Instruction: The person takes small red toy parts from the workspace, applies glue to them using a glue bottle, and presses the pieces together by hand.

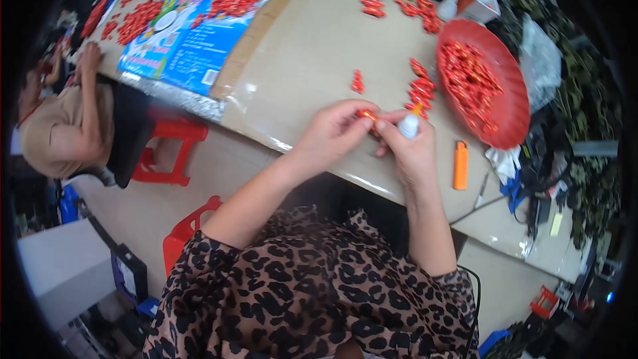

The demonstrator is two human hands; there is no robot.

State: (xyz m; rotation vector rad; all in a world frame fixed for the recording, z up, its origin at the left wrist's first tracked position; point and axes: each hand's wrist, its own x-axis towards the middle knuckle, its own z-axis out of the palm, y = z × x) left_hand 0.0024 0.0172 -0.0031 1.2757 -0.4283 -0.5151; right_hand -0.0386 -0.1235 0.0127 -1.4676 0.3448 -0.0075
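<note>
My left hand (331, 134) is closed, its thumb and fingertips pinching a small shiny red piece (366, 114) above the table's near edge. My right hand (417, 151) is closed around a small white squeeze bottle (408, 127) with a yellow-orange tip. The bottle stands tip up in its grip, while the right fingertips meet the red piece from the other side. Just beyond my hands lie a short row of red pieces (357, 82) and a longer line of them (421, 86). The fingers partly cover the held piece, so its exact kind is unclear.
To the right are a red scalloped basin (522, 108) of red pieces and an orange lighter (460, 166). A blue printed sheet (199, 53) bears more pieces at the far left. Another person (70, 119) sits at the left edge, near a red stool (174, 149). Dark cables lie at right.
</note>
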